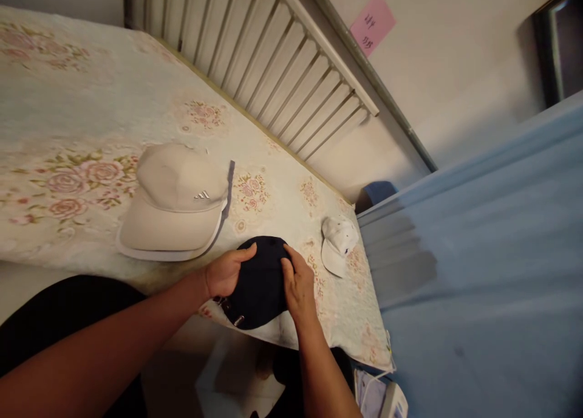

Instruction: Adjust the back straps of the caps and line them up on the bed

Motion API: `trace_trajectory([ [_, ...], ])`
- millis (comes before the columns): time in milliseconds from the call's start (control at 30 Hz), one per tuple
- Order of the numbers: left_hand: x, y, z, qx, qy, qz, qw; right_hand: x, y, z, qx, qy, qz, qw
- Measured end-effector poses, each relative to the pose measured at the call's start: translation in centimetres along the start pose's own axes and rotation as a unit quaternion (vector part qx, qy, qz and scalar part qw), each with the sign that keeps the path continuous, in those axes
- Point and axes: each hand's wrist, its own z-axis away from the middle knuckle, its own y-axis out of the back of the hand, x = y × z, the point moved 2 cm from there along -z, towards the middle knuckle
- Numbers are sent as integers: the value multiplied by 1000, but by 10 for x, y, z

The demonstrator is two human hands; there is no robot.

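Between my two hands is a black cap (262, 284), with what looks like a metal buckle at its lower left edge. My left hand (228, 272) grips its left side, thumb on top and the other fingers hidden beneath. On the opposite side, my right hand (298, 281) holds the cap's edge. A beige cap (175, 187) with a small striped logo sits on the bed to the left, brim toward me. Farther right lies a smaller white cap (339, 239), apart from my right hand.
A floral sheet (204, 144) covers the bed. Behind it stands a slatted headboard or radiator (255, 59) against the wall. A blue curtain (478, 272) hangs at right, and a pink note (373, 24) is on the wall. A white device (394, 401) sits low at the right.
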Motion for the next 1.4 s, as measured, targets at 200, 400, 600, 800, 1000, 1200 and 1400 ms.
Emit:
trace_trajectory([
  [200,-2,7,-1,7,-6,-2,1000,5,9,-2,-14,-70,-112,991],
  [400,2,12,-5,35,-38,7,999,11,0,-4,-10,-111,-186,976],
  [600,4,7,-4,70,-39,21,997,16,4,-5,2,-148,-220,964],
  [800,4,9,-3,92,-29,24,995,59,14,0,105,-183,-91,973],
  [1000,3,13,-5,73,-18,16,997,86,-3,6,27,-158,-12,987],
  [1200,2,14,-5,58,-12,23,998,80,6,-11,15,-138,15,990],
  [1400,-1,17,-9,-24,-62,16,998,55,37,-42,61,28,182,981],
])
